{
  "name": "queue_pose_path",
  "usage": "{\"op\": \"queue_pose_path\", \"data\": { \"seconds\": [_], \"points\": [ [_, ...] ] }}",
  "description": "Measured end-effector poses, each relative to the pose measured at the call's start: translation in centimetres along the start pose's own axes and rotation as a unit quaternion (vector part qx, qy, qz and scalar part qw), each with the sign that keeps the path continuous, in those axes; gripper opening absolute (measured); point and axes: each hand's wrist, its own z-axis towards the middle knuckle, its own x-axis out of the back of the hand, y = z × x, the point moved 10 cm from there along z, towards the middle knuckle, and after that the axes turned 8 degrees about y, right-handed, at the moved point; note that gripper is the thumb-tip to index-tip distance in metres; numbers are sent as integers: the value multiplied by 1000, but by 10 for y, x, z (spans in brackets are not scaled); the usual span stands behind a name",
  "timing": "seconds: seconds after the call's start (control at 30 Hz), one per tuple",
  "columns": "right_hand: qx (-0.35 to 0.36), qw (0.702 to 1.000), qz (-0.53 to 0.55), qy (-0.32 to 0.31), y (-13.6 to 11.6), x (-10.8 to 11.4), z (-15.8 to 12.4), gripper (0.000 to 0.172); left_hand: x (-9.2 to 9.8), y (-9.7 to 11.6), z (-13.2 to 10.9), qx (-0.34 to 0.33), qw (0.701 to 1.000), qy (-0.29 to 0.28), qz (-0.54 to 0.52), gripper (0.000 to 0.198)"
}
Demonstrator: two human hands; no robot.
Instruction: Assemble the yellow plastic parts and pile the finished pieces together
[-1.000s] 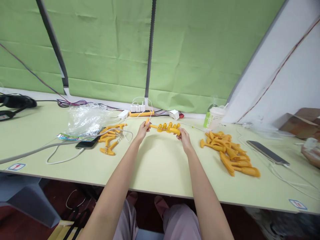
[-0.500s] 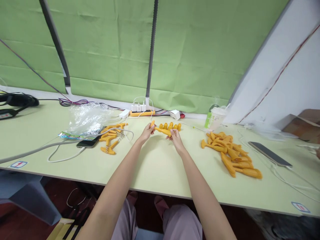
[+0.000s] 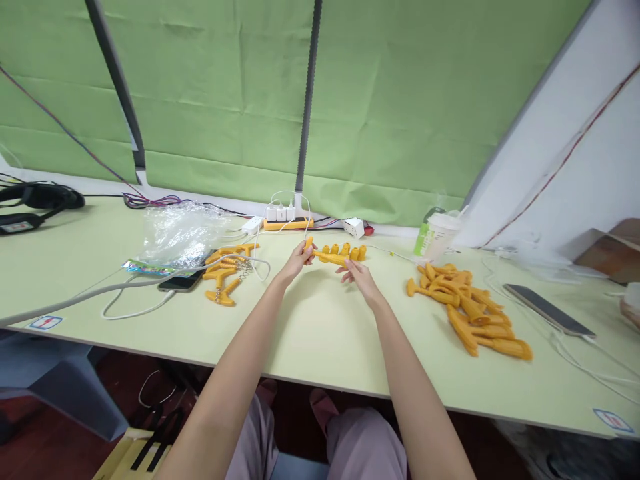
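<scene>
A yellow plastic tool (image 3: 327,257) with a crosswise handle is held over the middle of the table. My left hand (image 3: 299,261) is closed round its handle end. At its other end, my right hand (image 3: 361,280) touches it with the fingers partly spread; the exact contact is hard to make out. Just behind stand several short yellow cylinders (image 3: 354,252) in a row. To the left lie several yellow T-shaped handles (image 3: 220,273) with metal spirals. On the right is a heap of yellow plastic parts (image 3: 463,300).
A phone (image 3: 183,281) and crinkled clear plastic (image 3: 177,233) lie left. Behind are a power strip (image 3: 289,225) and white adapter (image 3: 354,228). A cup (image 3: 440,235) and another phone (image 3: 547,310) are on the right. White cables cross the table.
My right hand has loosened its fingers and shifted slightly right along the tool. My left hand keeps hold of it. The whole view has shifted a little.
</scene>
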Motion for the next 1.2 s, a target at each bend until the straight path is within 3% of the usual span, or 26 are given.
{"op": "queue_pose_path", "data": {
  "seconds": [0.17, 0.33, 0.47, 0.6, 0.73, 0.93, 1.0, 1.1, 1.2],
  "points": [
    [-13, 999, -41, 1, 12, 2, 0, 48, 0, -4, 0, 13, 1000, 5, -3, 29],
    [43, 999, 18, 3, -8, 1, -1, 62, 9, -8, 2, 23, 999, 35, -3, 29],
    [31, 999, -2, 32, -9, 7, 3, 52, 6, -6, 1, 11, 1000, 10, 0, 32],
    [25, 997, -14, 72, -8, 14, 3, 52, 2, -4, 0, 2, 1000, -20, -1, 34],
    [48, 996, -12, 73, -11, 11, 0, 50, -3, 4, 1, -22, 999, -45, 2, 36],
    [-59, 997, -10, 38, 11, 3, -2, 54, -6, 8, 3, -41, 998, -40, 25, 38],
    [-29, 999, 9, 16, 2, -1, -3, 52, -1, 5, 4, -31, 999, -20, 22, 39],
    [78, 997, -19, 12, -22, -4, -8, 50, 2, 2, 3, -24, 1000, -12, 9, 41],
    [179, 974, -111, 88, -41, 3, -17, 35, -7, 2, -1, -12, 999, -47, -4, 47]
  ]
}}
